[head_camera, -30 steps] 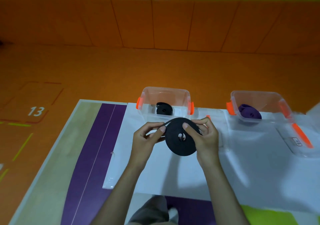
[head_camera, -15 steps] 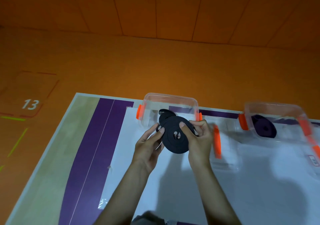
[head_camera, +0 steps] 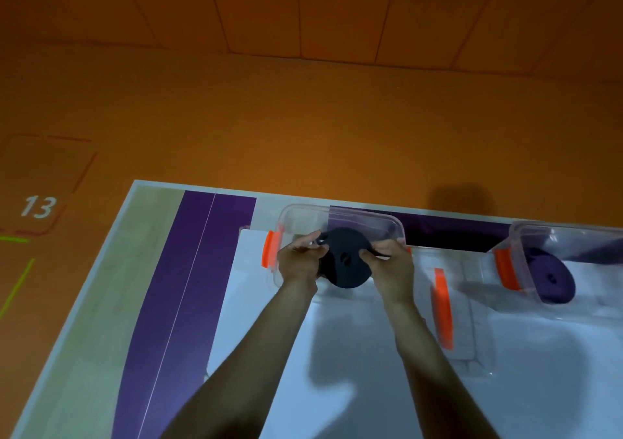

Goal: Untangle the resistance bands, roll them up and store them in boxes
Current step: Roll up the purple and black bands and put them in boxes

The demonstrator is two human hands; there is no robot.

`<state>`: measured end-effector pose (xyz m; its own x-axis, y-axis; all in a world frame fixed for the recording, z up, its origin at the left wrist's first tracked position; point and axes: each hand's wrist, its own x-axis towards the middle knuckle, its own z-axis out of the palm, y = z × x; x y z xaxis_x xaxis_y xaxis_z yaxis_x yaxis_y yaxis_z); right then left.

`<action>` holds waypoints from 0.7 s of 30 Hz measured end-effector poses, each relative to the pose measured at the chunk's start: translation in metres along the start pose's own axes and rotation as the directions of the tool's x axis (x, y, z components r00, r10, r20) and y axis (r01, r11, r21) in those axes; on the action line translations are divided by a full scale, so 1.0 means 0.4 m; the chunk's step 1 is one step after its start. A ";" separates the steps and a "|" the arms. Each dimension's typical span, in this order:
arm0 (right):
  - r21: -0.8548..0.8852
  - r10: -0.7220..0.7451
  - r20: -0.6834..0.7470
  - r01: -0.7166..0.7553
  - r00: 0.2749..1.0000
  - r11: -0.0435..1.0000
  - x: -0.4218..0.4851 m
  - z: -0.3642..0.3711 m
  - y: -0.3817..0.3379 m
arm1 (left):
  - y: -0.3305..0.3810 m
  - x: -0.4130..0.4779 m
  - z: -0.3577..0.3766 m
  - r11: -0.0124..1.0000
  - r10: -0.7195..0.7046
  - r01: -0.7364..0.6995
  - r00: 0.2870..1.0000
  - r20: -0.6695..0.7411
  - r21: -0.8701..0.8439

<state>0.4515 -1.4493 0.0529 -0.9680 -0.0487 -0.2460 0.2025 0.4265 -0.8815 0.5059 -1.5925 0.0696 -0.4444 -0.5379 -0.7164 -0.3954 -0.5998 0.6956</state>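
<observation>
A black resistance band rolled into a flat coil is held between both hands, over the near part of a clear plastic box with orange side clips. My left hand grips the coil's left edge and my right hand grips its right edge, fingers curled round the rim. A second clear box at the right holds a rolled purple band. The inside of the left box is mostly hidden behind the coil and my hands.
A clear lid with an orange clip lies on the white sheet between the two boxes. The table has a purple stripe and a wooden strip on the left. Orange floor with a "13" marking lies beyond the table's edge.
Both hands have carried the black coil away from me and over the left box. The camera has tilted, so the boxes now sit lower right in view.
</observation>
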 end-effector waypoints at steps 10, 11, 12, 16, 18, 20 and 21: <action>-0.375 0.226 0.170 -0.149 0.959 0.915 0.126 0.085 0.086 | -0.066 0.219 0.066 0.780 0.176 -0.106 0.983 -0.054 0.617; -0.380 0.250 0.181 -0.167 0.951 0.910 0.132 0.091 0.090 | -0.071 0.227 0.068 0.754 0.181 -0.100 0.982 -0.059 0.649; -0.384 0.266 0.193 -0.177 0.944 0.906 0.136 0.096 0.097 | -0.074 0.233 0.069 0.727 0.191 -0.105 0.980 -0.054 0.678; -0.391 0.288 0.208 -0.191 0.935 0.901 0.147 0.106 0.122 | -0.081 0.235 0.077 0.631 0.271 -0.183 0.963 0.007 0.754; -0.386 0.294 0.206 -0.199 0.933 0.901 0.149 0.103 0.129 | -0.082 0.229 0.077 0.619 0.299 -0.209 0.954 0.019 0.757; -0.384 0.292 0.220 -0.193 0.931 0.903 0.147 0.099 0.125 | -0.084 0.224 0.073 0.589 0.333 -0.241 0.942 0.039 0.771; -0.388 0.294 0.228 -0.190 0.928 0.902 0.145 0.098 0.120 | -0.086 0.223 0.069 0.570 0.347 -0.251 0.937 0.047 0.783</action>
<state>0.4107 -1.4671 -0.0196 -0.8056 -0.1256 -0.5790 0.3093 0.7443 -0.5919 0.4576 -1.6035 -0.0165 -0.5916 -0.6839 -0.4270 -0.7429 0.2567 0.6182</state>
